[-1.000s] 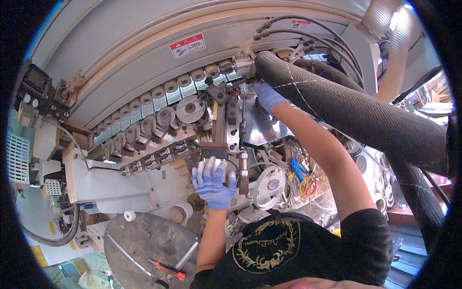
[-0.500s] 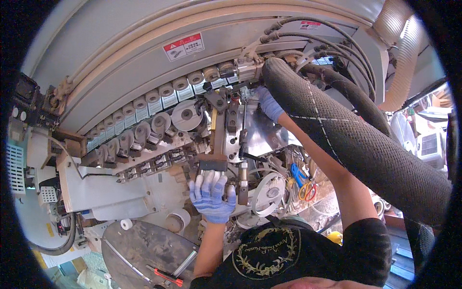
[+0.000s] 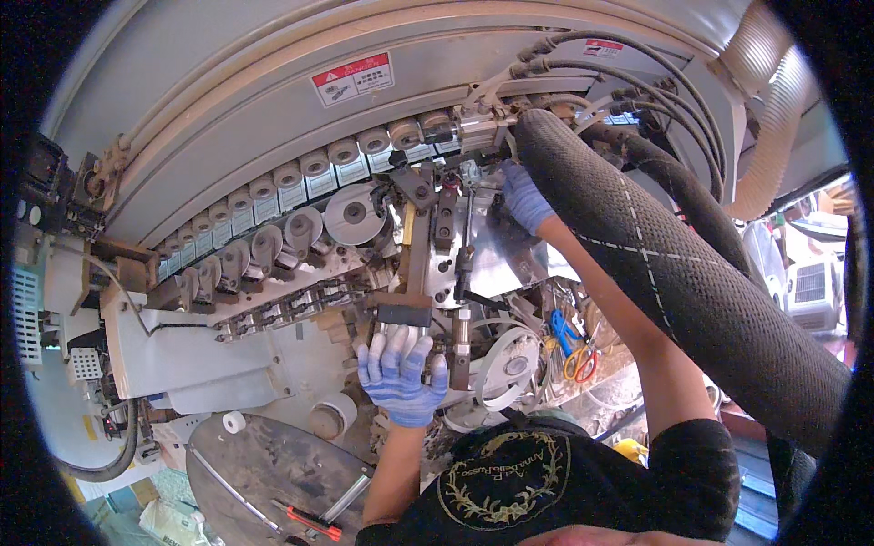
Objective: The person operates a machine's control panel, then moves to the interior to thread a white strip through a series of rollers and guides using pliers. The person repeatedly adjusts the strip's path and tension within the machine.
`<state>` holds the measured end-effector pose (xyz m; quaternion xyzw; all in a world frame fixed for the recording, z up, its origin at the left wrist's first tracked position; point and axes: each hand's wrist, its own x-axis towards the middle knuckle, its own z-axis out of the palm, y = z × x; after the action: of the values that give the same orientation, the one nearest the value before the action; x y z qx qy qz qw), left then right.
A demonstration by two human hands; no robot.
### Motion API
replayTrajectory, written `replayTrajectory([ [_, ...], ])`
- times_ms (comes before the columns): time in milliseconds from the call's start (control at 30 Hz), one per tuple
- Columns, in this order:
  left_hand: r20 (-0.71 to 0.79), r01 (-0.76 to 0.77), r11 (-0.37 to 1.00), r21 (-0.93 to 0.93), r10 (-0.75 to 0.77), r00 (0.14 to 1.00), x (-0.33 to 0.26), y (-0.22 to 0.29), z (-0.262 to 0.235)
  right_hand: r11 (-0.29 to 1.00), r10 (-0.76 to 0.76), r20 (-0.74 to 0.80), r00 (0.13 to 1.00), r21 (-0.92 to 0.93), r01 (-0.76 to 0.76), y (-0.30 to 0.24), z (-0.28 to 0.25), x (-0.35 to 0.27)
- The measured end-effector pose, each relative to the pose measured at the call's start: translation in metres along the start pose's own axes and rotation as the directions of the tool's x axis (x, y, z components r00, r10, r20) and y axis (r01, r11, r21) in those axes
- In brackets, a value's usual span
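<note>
The left hand (image 3: 401, 382), gloved in blue-and-white striped knit, is lying back upward near the middle of the scene, its fingertips resting at the near edge of a black rectangular block (image 3: 403, 315) that is sitting at the near end of a brownish steel arm (image 3: 418, 259). The fingers are spreading slightly; I cannot tell whether the grip is closing on anything underneath. The right hand (image 3: 526, 200), gloved alike, is resting farther off to the right, at the far side of a shiny metal plate (image 3: 508, 255), partly hiding behind a thick black woven-sleeved hose (image 3: 628, 237); I cannot tell how wide its grip is standing. Near left, a dark grey, dusty, rounded surface (image 3: 282, 460) is carrying a small white roll (image 3: 234, 421), a thin silver strip (image 3: 232, 489) and an orange-red and black tool (image 3: 309, 520). Right of the left hand, a white round reel (image 3: 514, 364) is leaning near blue-handled pliers (image 3: 563, 332) and scissors with orange and red handles (image 3: 581, 365). Across the far side, a pale grey machine housing (image 3: 228, 73) is curving above a row of rollers (image 3: 315, 163). Far right, a beige ribbed duct (image 3: 769, 127) is hanging, and a white grilled box (image 3: 813, 287) is standing beyond the hose
</note>
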<state>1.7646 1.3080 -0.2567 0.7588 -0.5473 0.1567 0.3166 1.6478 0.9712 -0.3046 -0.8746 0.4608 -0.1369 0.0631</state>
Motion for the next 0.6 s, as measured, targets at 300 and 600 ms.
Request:
replayTrajectory([
  [300, -0.003, -0.008, 1.0, 0.013, 0.008, 1.0, -0.002, -0.001, 0.001, 1.0, -0.013, -0.005, 1.0, 0.027, 0.013, 0.003, 0.011, 0.005],
  [600, -0.013, 0.01, 1.0, 0.023, -0.009, 1.0, -0.004, 0.0, 0.001, 0.999, -0.013, -0.029, 0.999, 0.043, 0.014, 0.0, 0.013, 0.004],
])
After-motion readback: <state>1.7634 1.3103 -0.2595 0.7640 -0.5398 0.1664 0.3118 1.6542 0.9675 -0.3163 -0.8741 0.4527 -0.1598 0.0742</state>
